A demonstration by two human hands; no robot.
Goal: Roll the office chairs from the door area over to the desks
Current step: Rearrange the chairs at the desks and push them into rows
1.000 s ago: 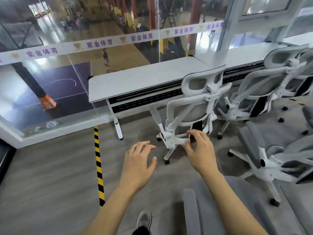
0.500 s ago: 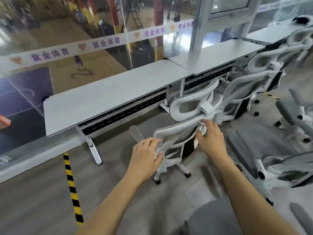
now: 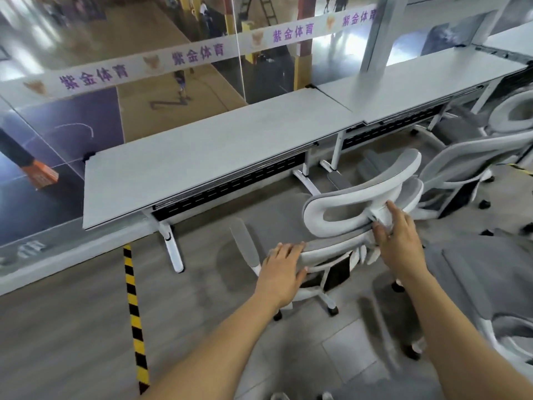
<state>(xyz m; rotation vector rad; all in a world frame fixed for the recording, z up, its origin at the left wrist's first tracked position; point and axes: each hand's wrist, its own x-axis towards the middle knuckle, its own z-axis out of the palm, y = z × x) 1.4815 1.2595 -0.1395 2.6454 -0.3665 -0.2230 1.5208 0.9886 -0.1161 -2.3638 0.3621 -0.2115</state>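
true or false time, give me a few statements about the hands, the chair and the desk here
1. The left hand lies on the top edge of the chair back. True.
2. The right hand rests on the desk. False: it grips the chair at the headrest mount.
3. A monitor stands on the desk. False: none shows there.
4. On the floor left of the chair runs striped tape. True.

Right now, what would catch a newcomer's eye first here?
Two hands meet a white office chair in the middle: the left hand lies flat on its backrest, the right hand grips the bracket under its headrest. Beyond it, a grey desk runs along a glass wall overlooking a sports court.
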